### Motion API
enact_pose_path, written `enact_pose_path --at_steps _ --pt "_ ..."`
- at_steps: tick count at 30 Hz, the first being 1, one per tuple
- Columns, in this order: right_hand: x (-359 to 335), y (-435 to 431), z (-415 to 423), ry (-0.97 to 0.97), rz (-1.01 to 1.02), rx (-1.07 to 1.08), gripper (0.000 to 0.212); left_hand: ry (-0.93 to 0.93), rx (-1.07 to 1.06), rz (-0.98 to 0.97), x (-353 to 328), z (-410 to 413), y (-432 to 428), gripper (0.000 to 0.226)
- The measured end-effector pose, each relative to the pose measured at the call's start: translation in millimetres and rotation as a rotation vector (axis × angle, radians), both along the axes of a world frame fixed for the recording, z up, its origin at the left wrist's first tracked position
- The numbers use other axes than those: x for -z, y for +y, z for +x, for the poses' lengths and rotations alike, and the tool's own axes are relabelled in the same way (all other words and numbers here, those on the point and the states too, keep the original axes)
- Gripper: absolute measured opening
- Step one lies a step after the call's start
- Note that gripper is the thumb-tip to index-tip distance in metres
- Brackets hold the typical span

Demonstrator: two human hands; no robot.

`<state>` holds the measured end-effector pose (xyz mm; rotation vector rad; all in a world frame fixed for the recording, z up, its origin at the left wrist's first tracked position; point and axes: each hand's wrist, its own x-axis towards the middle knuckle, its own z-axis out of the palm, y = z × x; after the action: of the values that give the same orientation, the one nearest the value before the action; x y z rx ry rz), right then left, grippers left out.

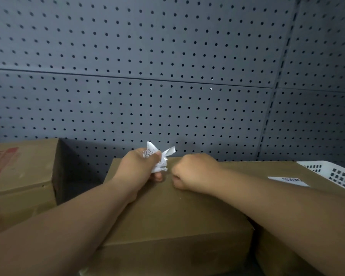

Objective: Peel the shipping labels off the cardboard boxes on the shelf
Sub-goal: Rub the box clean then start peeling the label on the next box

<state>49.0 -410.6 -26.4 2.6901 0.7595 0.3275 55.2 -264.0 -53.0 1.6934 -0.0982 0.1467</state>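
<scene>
The person's left hand [136,166] gripped a crumpled white paper shipping label [159,158] at the far edge of a plain brown cardboard box [167,216]. The right hand [191,172] rested beside it on the box top, curled into an empty fist. A flat white barcode label [289,180] lay on the neighbouring brown box [247,172].

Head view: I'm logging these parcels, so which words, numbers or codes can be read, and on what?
No text is legible enough to quote.
On the crumpled white paper label gripped in the left hand: black print, too small and creased to read.
On the flat white sticker on the right brown cardboard box: a barcode, digits unreadable.
On the left brown cardboard box: red printing, blurred, unreadable.
</scene>
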Motion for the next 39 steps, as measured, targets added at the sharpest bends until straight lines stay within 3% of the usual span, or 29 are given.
enact_pose_path --at_steps 3,7,11,17,24,28,39 --pt "3.5 3.3 10.8 0.016 0.055 0.012 0.019 0.008 0.013 -0.032 -0.6 -0.2 2.5 0.021" --pt "8.9 -6.6 6.8 0.014 0.008 -0.064 0.032 0.002 0.012 -0.020 -0.1 2.9 2.1 0.022" --pt "6.3 1.4 19.4 0.047 0.068 0.005 0.016 0.000 0.013 -0.027 -0.1 1.7 0.9 0.021" --pt "12.1 -6.5 22.5 0.006 0.024 -0.061 0.037 0.013 0.026 -0.021 0.2 3.3 2.6 0.022" --pt "14.5 -8.4 25.9 -0.016 -0.019 -0.122 0.038 0.003 0.032 -0.027 -0.5 4.0 2.2 0.024" --pt "11.7 -2.9 30.2 -0.038 0.004 -0.072 0.028 0.012 0.036 -0.037 0.6 4.1 2.3 0.023" --pt "11.1 -2.3 24.3 0.034 0.053 -0.096 0.036 0.008 0.023 -0.030 1.5 4.2 2.1 0.021"
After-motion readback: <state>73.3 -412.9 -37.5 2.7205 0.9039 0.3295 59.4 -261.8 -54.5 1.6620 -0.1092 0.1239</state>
